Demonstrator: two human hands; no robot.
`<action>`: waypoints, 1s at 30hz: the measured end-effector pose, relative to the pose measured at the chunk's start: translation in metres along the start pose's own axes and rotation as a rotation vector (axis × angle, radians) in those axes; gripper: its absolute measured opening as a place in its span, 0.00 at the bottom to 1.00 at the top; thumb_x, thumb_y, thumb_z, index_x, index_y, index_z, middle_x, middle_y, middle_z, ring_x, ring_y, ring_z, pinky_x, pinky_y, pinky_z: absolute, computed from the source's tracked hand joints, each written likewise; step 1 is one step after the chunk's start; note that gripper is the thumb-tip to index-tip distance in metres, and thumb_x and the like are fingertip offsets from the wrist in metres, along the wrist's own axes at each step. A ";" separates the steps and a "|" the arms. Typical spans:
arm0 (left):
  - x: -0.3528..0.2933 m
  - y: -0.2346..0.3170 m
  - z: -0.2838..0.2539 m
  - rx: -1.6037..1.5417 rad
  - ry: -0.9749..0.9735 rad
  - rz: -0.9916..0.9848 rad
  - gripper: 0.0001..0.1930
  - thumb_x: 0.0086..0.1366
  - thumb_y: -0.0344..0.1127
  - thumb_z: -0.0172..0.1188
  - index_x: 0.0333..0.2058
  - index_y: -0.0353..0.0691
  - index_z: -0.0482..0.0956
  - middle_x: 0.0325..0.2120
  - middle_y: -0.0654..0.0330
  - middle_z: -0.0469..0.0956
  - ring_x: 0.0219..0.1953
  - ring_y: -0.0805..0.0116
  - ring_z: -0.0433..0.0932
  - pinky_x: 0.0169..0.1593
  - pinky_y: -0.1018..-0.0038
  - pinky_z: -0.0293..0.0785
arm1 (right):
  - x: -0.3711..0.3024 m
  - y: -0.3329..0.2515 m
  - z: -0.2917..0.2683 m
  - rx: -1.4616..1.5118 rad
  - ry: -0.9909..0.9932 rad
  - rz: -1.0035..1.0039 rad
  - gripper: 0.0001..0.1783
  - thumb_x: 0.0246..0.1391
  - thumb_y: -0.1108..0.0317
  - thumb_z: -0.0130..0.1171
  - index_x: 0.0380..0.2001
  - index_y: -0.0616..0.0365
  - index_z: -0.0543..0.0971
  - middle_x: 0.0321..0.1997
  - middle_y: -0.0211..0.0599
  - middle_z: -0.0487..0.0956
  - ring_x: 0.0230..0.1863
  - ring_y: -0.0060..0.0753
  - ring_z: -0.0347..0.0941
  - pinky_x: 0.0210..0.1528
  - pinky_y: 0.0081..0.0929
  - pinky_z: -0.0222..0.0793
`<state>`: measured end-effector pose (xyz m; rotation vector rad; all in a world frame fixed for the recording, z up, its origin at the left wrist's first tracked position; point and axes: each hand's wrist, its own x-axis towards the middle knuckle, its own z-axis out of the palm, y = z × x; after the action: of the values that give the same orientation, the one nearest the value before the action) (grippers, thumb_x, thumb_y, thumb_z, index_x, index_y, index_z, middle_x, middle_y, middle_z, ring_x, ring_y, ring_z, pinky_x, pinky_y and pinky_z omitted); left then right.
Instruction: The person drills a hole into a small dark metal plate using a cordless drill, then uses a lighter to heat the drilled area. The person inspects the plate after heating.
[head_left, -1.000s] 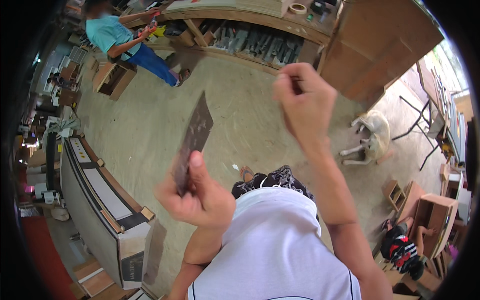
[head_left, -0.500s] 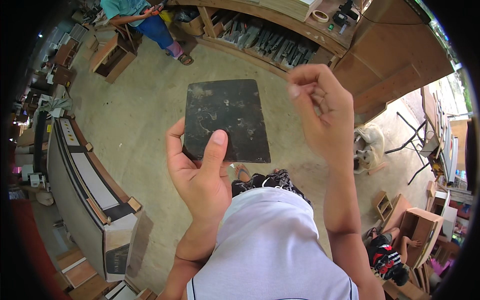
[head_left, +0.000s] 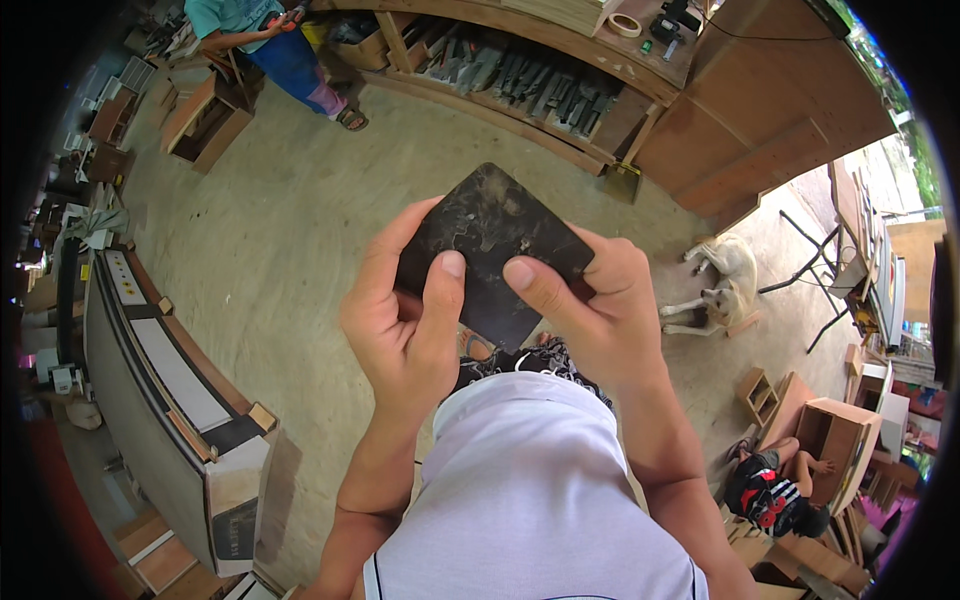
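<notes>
Across comes the right grip (head_left: pixel 605 310), clamped on the flat, dark, scuffed, four-cornered sheet (head_left: pixel 488 235), material unclear, now tilted cornerwise; left grip (head_left: pixel 410 325) clamps its other side. Held over grey concrete floor (head_left: pixel 270 250), it looks steadied two-handed; any turn calls for one side easing.

Workshop, woodworking type. Concrete floor (head_left: pixel 270 250); timber workbench (head_left: pixel 560 48), dark strips (head_left: pixel 530 85) stowed beneath, tape roll (head_left: pixel 625 35) on top; open wooden boxes (head_left: pixel 225 138); large plywood panel (head_left: pixel 770 120). Far-left clutter (head_left: pixel 112 115), indistinct, possibly further stock.
</notes>
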<state>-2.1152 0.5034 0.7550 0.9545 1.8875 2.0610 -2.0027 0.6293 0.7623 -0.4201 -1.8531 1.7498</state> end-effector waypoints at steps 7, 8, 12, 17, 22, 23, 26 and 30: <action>0.004 -0.013 0.008 -0.059 0.024 -0.117 0.13 0.72 0.28 0.61 0.53 0.31 0.80 0.36 0.63 0.83 0.35 0.82 0.77 0.38 0.83 0.73 | -0.012 -0.001 0.006 -0.115 0.102 -0.083 0.10 0.65 0.68 0.65 0.36 0.67 0.82 0.18 0.30 0.75 0.19 0.15 0.66 0.21 0.20 0.62; 0.004 -0.020 0.004 -0.116 -0.004 -0.152 0.14 0.72 0.28 0.61 0.54 0.31 0.80 0.37 0.63 0.83 0.36 0.81 0.77 0.40 0.82 0.73 | -0.014 -0.002 0.006 -0.114 0.121 -0.054 0.10 0.65 0.68 0.65 0.35 0.67 0.82 0.18 0.30 0.75 0.19 0.15 0.66 0.21 0.20 0.62; 0.006 -0.005 0.009 -0.399 -0.167 -0.269 0.16 0.73 0.26 0.59 0.58 0.32 0.77 0.42 0.62 0.82 0.43 0.79 0.78 0.47 0.80 0.74 | -0.020 -0.004 0.005 -0.049 0.201 0.042 0.10 0.65 0.69 0.64 0.35 0.67 0.82 0.19 0.31 0.76 0.20 0.15 0.67 0.22 0.21 0.63; -0.001 -0.006 0.015 -0.201 -0.173 -0.162 0.17 0.74 0.25 0.56 0.60 0.32 0.75 0.45 0.60 0.81 0.45 0.76 0.78 0.51 0.78 0.75 | -0.028 0.002 0.003 -0.135 0.247 -0.029 0.09 0.64 0.69 0.65 0.36 0.66 0.82 0.20 0.36 0.76 0.19 0.22 0.69 0.23 0.25 0.66; -0.006 -0.010 0.026 -0.185 -0.160 -0.185 0.16 0.75 0.27 0.56 0.59 0.32 0.75 0.43 0.61 0.81 0.43 0.77 0.78 0.48 0.79 0.75 | -0.037 0.004 0.004 -0.123 0.254 -0.064 0.08 0.61 0.72 0.66 0.40 0.66 0.82 0.26 0.44 0.80 0.21 0.35 0.76 0.25 0.29 0.71; -0.005 -0.010 0.028 -0.179 -0.167 -0.184 0.16 0.75 0.28 0.56 0.58 0.32 0.75 0.42 0.61 0.81 0.43 0.78 0.78 0.47 0.79 0.75 | -0.037 0.003 0.001 -0.145 0.265 -0.103 0.08 0.63 0.72 0.66 0.39 0.67 0.81 0.24 0.41 0.80 0.20 0.31 0.76 0.24 0.27 0.70; -0.004 -0.009 0.033 -0.142 -0.194 -0.198 0.15 0.77 0.32 0.56 0.57 0.32 0.75 0.41 0.62 0.81 0.41 0.80 0.78 0.45 0.80 0.74 | -0.037 0.004 -0.003 -0.181 0.283 -0.176 0.08 0.65 0.70 0.65 0.37 0.67 0.80 0.20 0.35 0.78 0.19 0.23 0.75 0.22 0.23 0.67; -0.004 -0.011 0.043 -0.140 -0.176 -0.234 0.13 0.77 0.36 0.58 0.52 0.33 0.76 0.37 0.65 0.80 0.37 0.82 0.76 0.42 0.82 0.73 | -0.039 0.006 -0.008 -0.225 0.293 -0.189 0.09 0.64 0.70 0.66 0.35 0.67 0.79 0.19 0.36 0.76 0.17 0.25 0.70 0.21 0.25 0.64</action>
<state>-2.0909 0.5391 0.7428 0.8101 1.6559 1.8785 -1.9674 0.6139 0.7497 -0.5382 -1.8148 1.2862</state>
